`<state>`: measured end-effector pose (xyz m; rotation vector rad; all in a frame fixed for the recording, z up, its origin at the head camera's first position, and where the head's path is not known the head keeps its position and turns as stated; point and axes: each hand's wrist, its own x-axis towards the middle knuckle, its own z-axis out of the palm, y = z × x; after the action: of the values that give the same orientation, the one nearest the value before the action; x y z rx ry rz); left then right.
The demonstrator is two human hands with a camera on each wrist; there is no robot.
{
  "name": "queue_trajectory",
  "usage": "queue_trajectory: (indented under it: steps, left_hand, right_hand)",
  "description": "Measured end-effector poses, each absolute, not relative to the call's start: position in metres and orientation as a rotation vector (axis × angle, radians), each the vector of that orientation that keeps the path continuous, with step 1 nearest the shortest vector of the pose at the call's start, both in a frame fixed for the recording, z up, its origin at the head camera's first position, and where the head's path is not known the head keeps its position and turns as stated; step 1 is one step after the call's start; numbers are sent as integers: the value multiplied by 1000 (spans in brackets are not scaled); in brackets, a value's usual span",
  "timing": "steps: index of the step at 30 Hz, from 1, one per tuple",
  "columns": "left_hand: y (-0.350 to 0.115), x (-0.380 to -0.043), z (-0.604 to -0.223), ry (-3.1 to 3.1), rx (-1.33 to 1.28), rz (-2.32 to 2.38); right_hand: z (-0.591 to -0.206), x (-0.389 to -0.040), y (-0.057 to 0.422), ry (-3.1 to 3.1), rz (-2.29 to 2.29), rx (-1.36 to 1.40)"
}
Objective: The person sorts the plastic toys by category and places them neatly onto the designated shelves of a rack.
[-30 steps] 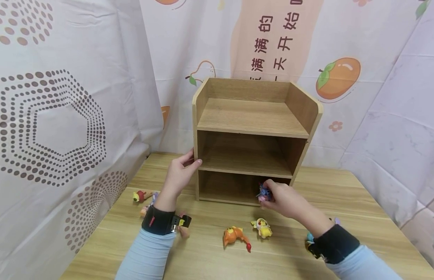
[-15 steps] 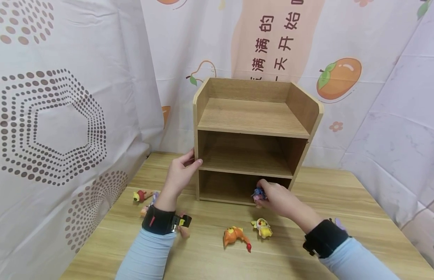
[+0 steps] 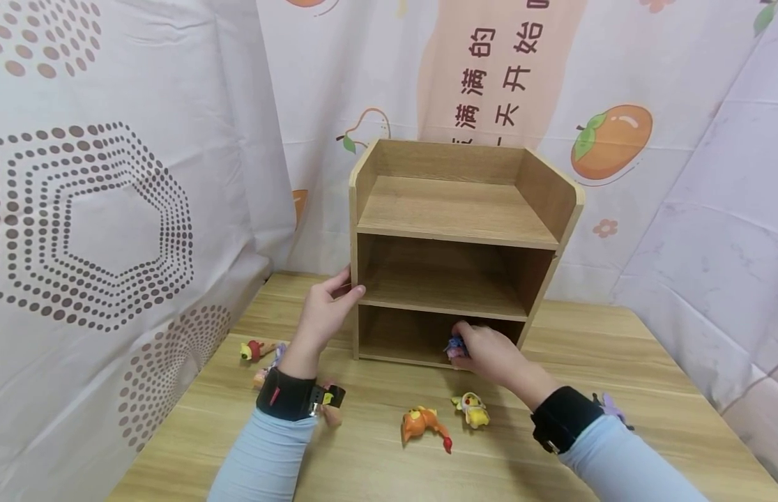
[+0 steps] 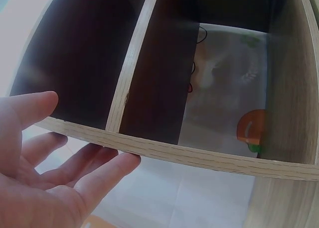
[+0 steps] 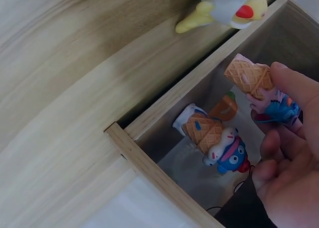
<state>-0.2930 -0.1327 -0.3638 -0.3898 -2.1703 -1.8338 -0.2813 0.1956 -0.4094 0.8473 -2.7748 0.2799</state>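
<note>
A wooden shelf unit [image 3: 454, 209] with open compartments stands on the table. My left hand [image 3: 323, 315] grips its left side panel, thumb over the front edge and fingers along the outer face, as the left wrist view also shows. At the mouth of the bottom compartment, my right hand [image 3: 497, 354] pinches a small figurine [image 5: 251, 79] with a waffle-cone base and a blue and pink top. Beside it inside that compartment, the right wrist view shows a second cone figurine [image 5: 202, 131] with a blue face and red nose; the head view does not reveal it.
In front of the shelf lie a yellow figurine [image 3: 473, 411] and an orange one [image 3: 420, 422] with a red-tipped tail. A red and yellow figurine [image 3: 254, 350] lies at the left, near others partly behind my left wrist. A purple toy [image 3: 611, 406] lies beyond my right sleeve.
My right hand has moved left along the bottom compartment's opening with the cone figurine between its fingers. The left hand keeps its grip on the side panel.
</note>
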Motion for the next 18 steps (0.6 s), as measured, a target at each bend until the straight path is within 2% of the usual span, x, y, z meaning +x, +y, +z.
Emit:
queue_trajectory:
  steps: [11, 18]
  left_hand:
    - [-133, -294, -365, -2165, -389, -1832]
    - [-132, -295, -364, -2192, -367, -1835]
  right_hand:
    - [-411, -289, 186, -2650, 137, 739]
    - [-415, -302, 187, -2750, 253, 648]
